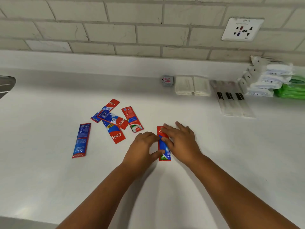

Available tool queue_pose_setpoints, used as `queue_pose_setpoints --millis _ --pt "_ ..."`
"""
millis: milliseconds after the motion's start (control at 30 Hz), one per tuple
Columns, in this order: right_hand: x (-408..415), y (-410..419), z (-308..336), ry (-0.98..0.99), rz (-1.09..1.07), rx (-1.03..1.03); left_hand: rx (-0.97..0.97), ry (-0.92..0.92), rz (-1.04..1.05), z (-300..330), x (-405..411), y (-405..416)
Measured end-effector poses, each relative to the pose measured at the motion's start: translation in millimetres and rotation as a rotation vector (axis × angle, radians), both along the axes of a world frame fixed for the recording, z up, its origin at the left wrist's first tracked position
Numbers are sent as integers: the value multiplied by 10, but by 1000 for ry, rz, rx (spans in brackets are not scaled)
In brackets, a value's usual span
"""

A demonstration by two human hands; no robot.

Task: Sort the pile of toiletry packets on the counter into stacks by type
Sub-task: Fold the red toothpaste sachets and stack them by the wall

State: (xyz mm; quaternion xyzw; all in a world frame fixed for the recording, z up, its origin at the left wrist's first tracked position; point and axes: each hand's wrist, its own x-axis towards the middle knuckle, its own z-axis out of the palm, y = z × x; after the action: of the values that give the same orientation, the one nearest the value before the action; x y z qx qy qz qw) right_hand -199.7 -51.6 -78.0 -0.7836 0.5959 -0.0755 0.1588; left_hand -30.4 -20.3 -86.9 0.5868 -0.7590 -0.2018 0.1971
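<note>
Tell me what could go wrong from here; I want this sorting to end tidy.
1. Both hands, left and right, square up one toothpaste packet; the glossy sachet may slide on the counter.
2. Three packets overlap in a heap, so lifting one may drag the others.
3. One packet lies apart at the left and could be missed.

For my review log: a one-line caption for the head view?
Both hands, left and right, square up one toothpaste packet on the counter.
</note>
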Motion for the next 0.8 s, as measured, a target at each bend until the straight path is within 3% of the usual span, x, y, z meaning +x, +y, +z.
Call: queue_pose_setpoints --millis 233,400,567,667,800 --pt "15 106 -64 29 70 0 -55 -5 12 -25 24 150" --pt "128 43 84 -19 -20 -18 -61 67 138 48 134 109" --pt "495 -187 330 4 -18 -87 -130 -157 323 117 476 -182" --pt "706 -318 374 35 8 -83 -57 -269 203 121 579 -328" --pt "847 -421 409 11 4 16 -118 -301 127 141 579 -429"
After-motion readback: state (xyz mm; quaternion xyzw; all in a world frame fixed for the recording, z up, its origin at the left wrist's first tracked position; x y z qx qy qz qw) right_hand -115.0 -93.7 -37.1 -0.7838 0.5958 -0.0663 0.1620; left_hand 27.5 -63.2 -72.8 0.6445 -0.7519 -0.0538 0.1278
